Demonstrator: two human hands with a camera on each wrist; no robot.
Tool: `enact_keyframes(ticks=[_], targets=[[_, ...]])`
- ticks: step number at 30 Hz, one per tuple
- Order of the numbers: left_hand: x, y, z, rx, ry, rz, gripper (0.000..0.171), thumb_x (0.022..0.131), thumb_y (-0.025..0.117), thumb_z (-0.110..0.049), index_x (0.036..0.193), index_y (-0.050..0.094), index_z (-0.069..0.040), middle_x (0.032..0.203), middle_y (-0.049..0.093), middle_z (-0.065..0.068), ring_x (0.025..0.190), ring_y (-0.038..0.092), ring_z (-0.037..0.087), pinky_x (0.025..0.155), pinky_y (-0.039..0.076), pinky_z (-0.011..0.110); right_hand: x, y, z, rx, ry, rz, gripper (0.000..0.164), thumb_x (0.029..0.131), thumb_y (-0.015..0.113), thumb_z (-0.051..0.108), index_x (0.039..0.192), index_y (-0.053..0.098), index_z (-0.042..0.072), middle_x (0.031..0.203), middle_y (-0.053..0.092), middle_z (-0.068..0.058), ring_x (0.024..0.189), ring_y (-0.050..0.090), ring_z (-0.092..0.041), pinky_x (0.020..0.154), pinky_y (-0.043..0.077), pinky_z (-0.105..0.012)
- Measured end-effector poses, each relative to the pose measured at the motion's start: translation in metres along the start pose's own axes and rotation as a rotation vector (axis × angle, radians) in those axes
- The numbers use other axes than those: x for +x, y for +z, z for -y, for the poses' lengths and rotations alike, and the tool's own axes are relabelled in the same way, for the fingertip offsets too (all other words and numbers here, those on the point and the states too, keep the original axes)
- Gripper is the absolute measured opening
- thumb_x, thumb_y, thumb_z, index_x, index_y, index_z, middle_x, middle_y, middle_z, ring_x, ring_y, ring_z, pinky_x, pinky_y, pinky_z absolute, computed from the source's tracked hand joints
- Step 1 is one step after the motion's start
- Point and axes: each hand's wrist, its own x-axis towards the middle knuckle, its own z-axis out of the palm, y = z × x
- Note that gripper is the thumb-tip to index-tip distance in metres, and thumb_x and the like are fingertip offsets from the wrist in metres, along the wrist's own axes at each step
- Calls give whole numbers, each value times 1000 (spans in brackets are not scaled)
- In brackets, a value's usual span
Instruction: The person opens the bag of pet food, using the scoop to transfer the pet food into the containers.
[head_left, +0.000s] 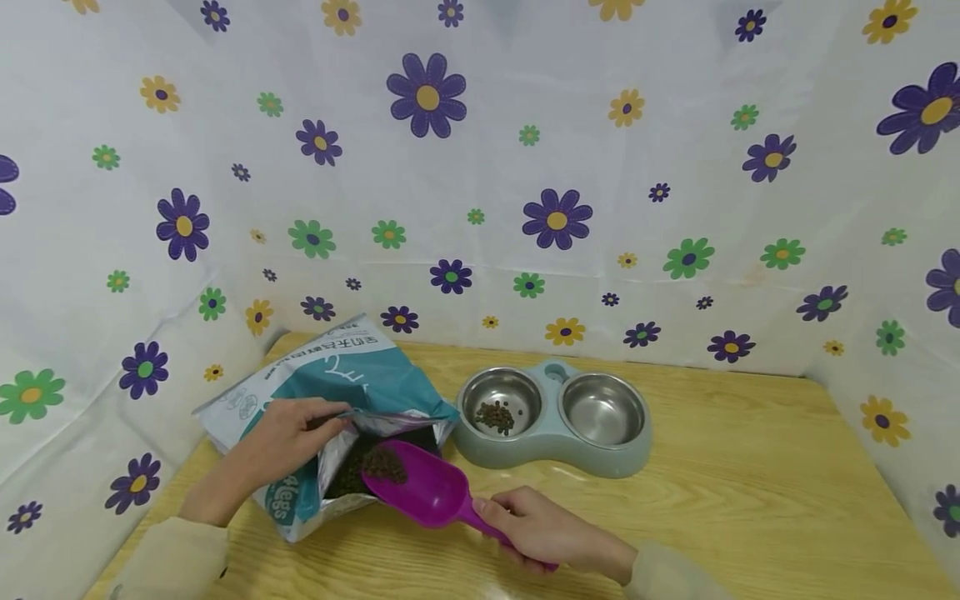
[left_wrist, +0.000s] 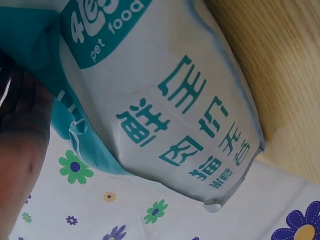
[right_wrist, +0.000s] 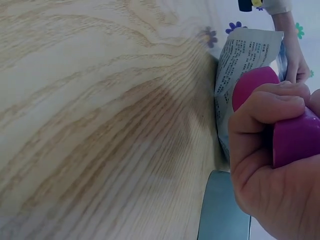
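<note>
My left hand (head_left: 288, 437) pinches the upper edge of an open pet food bag (head_left: 397, 367), teal and white, that lies tilted on the table. In the left wrist view the bag's printed face (left_wrist: 145, 100) fills the middle, beside the palm (left_wrist: 22, 135). With its fingers curled round the handle, my right hand (head_left: 543, 529) grips a magenta scoop (head_left: 435, 492). The scoop's front end is at the bag's mouth, with a small heap of brown kibble (head_left: 385, 463) near its tip. Darker kibble shows inside the bag. The right wrist view shows the fist (right_wrist: 260, 150) around the handle.
Right of the bag stands a pale blue double feeder (head_left: 551, 446). Its left steel bowl (head_left: 521, 387) holds some kibble (head_left: 495, 417); the right steel bowl (head_left: 603, 408) shows bare metal. A flower-print cloth (head_left: 502, 167) hangs behind and beside the wooden table (head_left: 750, 483).
</note>
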Motion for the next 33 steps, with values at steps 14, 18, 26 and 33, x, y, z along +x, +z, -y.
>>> enact_keyframes(ticks=[14,18,26,33], targets=[[-3,1,6,-10,11,-45,20,96,68,-5,114,79,-4,80,70,-5,57,42,-5,51,38,21,-10,-2,-8,50,-44,24,59,107,49,48,102,59,-10,58,49,3,39,32,-7,35,27,-20],[-5,1,6,-18,-38,-28,22,98,67,-8,117,77,-4,87,74,-2,59,44,-4,53,39,21,-18,-12,-4,45,-45,26,60,107,48,49,105,59,-10,60,49,3,40,32,-7,36,28,-20],[-3,1,6,-16,-31,-16,22,100,65,-7,117,78,-5,85,72,-4,58,41,-4,53,38,21,-36,-33,-1,34,-80,-8,62,109,43,47,109,56,-13,60,47,4,39,35,-4,36,30,-20],[-2,2,4,-5,36,-36,20,98,64,-2,113,78,-3,83,71,-3,56,40,-6,51,39,21,-52,-61,-1,-12,-89,-56,59,111,39,45,106,54,-13,62,47,4,40,37,-3,38,32,-19]])
